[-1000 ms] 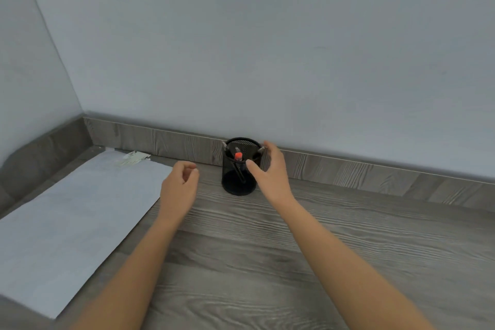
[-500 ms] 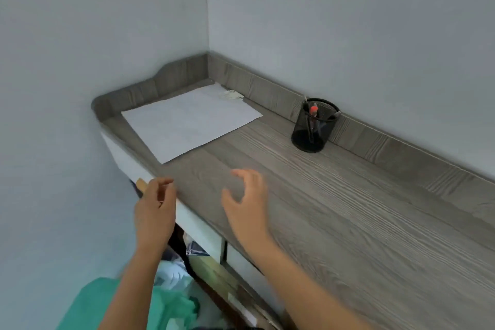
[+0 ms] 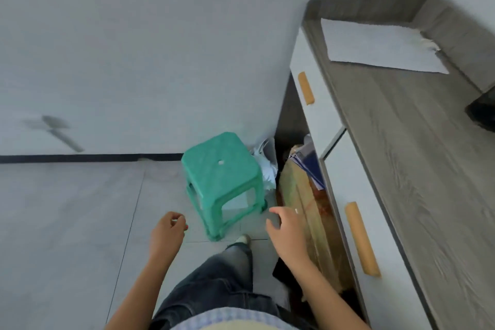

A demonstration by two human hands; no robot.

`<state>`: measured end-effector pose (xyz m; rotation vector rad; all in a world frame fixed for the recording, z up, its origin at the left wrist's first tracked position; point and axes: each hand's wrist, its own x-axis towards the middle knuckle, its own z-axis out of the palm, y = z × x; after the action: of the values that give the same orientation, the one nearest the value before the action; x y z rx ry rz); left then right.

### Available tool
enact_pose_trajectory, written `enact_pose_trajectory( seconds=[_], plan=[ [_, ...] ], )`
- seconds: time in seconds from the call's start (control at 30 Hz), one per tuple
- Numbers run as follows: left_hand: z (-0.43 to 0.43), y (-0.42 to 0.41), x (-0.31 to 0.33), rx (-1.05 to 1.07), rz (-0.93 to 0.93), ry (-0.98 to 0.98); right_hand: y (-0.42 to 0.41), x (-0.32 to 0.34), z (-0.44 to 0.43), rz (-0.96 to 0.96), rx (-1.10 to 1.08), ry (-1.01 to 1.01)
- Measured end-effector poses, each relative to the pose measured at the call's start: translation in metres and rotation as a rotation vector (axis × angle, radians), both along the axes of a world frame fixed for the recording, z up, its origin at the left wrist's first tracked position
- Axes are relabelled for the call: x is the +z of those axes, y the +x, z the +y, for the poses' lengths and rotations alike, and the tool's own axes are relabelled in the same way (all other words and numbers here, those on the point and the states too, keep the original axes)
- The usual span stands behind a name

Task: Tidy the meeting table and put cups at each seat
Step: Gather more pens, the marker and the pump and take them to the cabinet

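Note:
No cup is in view. My left hand (image 3: 167, 233) hangs over the grey floor with its fingers loosely curled and nothing in it. My right hand (image 3: 286, 230) is beside it, fingers apart and empty, just in front of the grey wooden desk (image 3: 401, 155). A white sheet of paper (image 3: 375, 45) lies at the desk's far end. The black mesh pen holder (image 3: 482, 112) shows only partly at the right edge of the desk.
A green plastic stool (image 3: 222, 182) stands on the floor just ahead of my hands. Under the desk are a cardboard box (image 3: 302, 195), blue folders (image 3: 310, 166) and crumpled paper (image 3: 265, 163). The desk's white drawers have wooden handles (image 3: 361, 238). My leg (image 3: 222, 276) is below.
My view has swung left and down from the desk top to the floor. Both hands have left the pen holder and drawn back off the desk, and now hang empty above the floor.

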<state>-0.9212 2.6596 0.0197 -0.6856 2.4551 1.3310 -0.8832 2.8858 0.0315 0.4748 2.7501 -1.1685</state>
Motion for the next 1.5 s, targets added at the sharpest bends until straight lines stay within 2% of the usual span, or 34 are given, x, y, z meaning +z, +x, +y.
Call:
enact_pose_trajectory(
  seconds=[0.1, 0.37, 0.7, 0.87, 1.0, 1.07, 1.3, 1.5],
  plan=[
    [-0.023, 0.02, 0.003, 0.075, 0.008, -0.013, 0.007, -0.004, -0.015, -0.008, 0.055, 0.008],
    [-0.049, 0.07, 0.02, 0.015, -0.043, -0.037, 0.014, -0.01, -0.078, -0.089, 0.389, 0.005],
    [-0.206, 0.144, 0.029, 0.578, 0.027, 0.088, 0.006, 0.004, -0.246, -0.073, 0.777, 0.061],
    [-0.284, 0.159, 0.033, 0.697, 0.097, 0.152, 0.016, 0.007, -0.334, -0.053, 0.873, 0.086],
    [-0.334, 0.191, 0.033, 0.703, 0.081, 0.069, 0.032, 0.003, -0.412, -0.054, 0.984, 0.079],
    [-0.357, 0.219, 0.03, 0.778, 0.064, 0.025, 0.043, 0.002, -0.45, -0.061, 1.074, 0.084],
    [-0.415, 0.301, 0.024, 1.253, 0.088, 0.075, 0.072, -0.005, -0.543, -0.017, 1.303, 0.106],
    [-0.437, 0.317, 0.011, 1.442, 0.091, 0.116, 0.076, -0.012, -0.62, -0.012, 1.526, 0.097]
  ],
)
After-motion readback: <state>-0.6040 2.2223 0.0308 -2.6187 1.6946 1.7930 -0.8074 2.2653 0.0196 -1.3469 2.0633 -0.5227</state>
